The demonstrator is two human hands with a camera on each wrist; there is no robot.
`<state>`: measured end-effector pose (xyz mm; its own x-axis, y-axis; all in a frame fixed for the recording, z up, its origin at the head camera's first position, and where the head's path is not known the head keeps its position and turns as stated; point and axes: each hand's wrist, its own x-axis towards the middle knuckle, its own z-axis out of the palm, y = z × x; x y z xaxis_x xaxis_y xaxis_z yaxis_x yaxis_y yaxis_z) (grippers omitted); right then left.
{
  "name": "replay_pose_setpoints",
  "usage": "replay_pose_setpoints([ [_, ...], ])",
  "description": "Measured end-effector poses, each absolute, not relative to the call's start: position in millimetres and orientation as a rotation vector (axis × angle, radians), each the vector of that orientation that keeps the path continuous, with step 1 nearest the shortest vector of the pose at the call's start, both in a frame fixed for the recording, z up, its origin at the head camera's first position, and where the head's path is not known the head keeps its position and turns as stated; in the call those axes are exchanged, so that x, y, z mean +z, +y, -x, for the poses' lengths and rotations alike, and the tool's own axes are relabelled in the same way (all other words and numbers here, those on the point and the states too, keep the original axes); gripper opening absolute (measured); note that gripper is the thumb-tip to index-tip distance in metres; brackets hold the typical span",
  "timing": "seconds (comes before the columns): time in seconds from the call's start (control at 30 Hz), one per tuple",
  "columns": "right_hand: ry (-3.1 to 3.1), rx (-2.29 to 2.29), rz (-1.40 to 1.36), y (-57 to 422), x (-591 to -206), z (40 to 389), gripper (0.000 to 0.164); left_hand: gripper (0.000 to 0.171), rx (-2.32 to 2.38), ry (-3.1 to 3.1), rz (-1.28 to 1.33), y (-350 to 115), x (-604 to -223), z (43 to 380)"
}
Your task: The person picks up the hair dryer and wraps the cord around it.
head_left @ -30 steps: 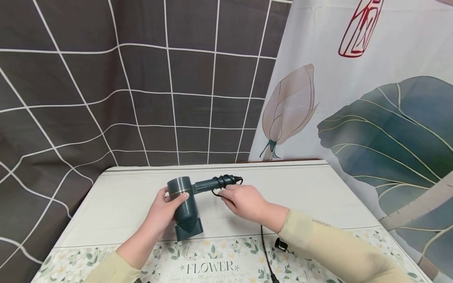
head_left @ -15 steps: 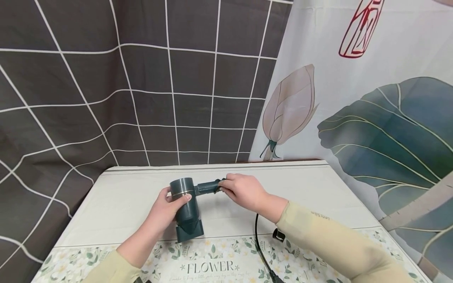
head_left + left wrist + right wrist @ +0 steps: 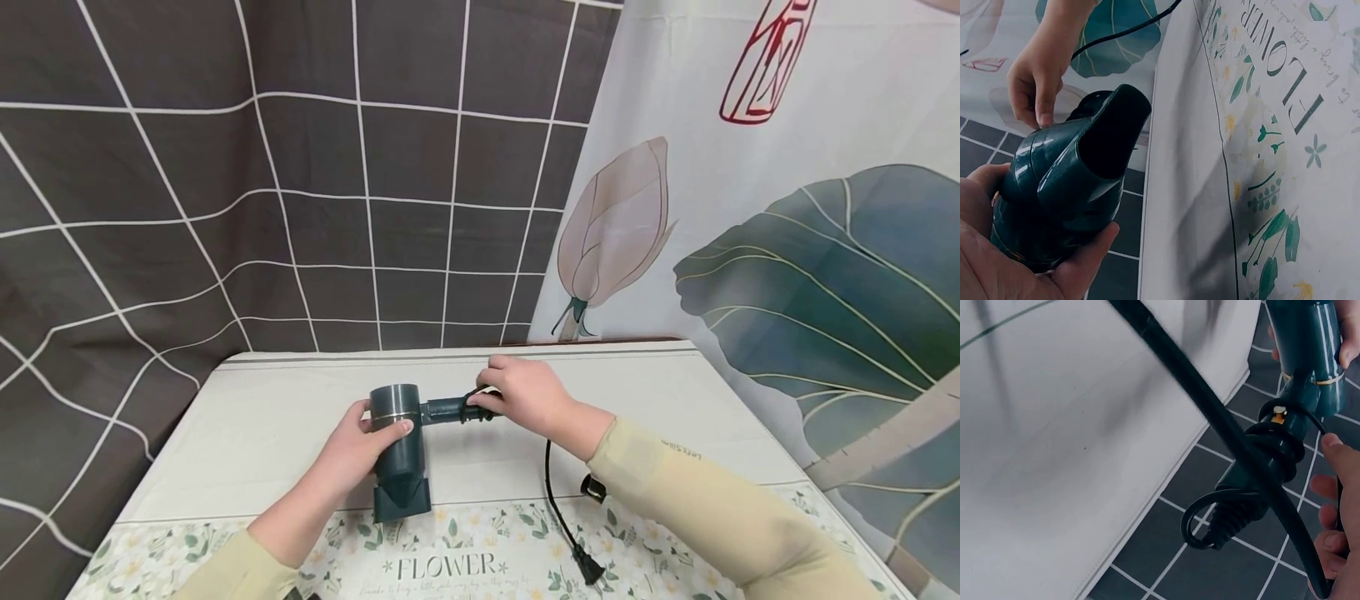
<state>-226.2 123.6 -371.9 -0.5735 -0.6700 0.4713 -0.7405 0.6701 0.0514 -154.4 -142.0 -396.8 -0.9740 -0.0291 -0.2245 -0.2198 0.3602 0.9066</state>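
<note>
You are holding a dark green hair dryer [image 3: 401, 454] above the white tablecloth [image 3: 285, 433], your left hand [image 3: 356, 446] clamping firmly around its barrel with the thumb lying across it. The nozzle [image 3: 402, 502] is facing the near side, and the handle [image 3: 442, 409] is reaching out sideways toward your right hand [image 3: 531, 394]. That hand is pinching the black cord [image 3: 552, 492] just beside the handle, its fingers curling in. In the right wrist view, several turns of cord are circling the handle and a loop is standing out by its ribbed end. Below your right hand, the cord is running down to a plug [image 3: 589, 568] over the floral border [image 3: 510, 521]; whether the plug is touching the cloth, you cannot tell. A small black object [image 3: 593, 487] is showing beside your right sleeve [image 3: 697, 500]. Behind, a dark gridded curtain [image 3: 408, 233] is hanging next to a white printed one [image 3: 675, 83].
</note>
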Motion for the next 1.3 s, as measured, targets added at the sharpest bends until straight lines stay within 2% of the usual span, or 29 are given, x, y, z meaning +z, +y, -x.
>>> replay_pose_setpoints([
  [0.27,-2.508,0.117,-0.982,128,-370,234,0.043,0.095,1.653,2.451,0.2,-143,-397,151],
  [0.43,-2.552,0.109,-0.984,131,-369,237,0.048,0.088,1.616,2.481,0.176,-143,-400,151],
  [0.9,-2.612,0.308,-1.158,139,-367,251,0.035,0.076,1.589,2.478,0.109,-147,-401,152],
  [1.3,-2.777,0.497,-0.984,151,-367,266,0.029,0.073,1.584,2.422,0.005,-151,-400,148],
])
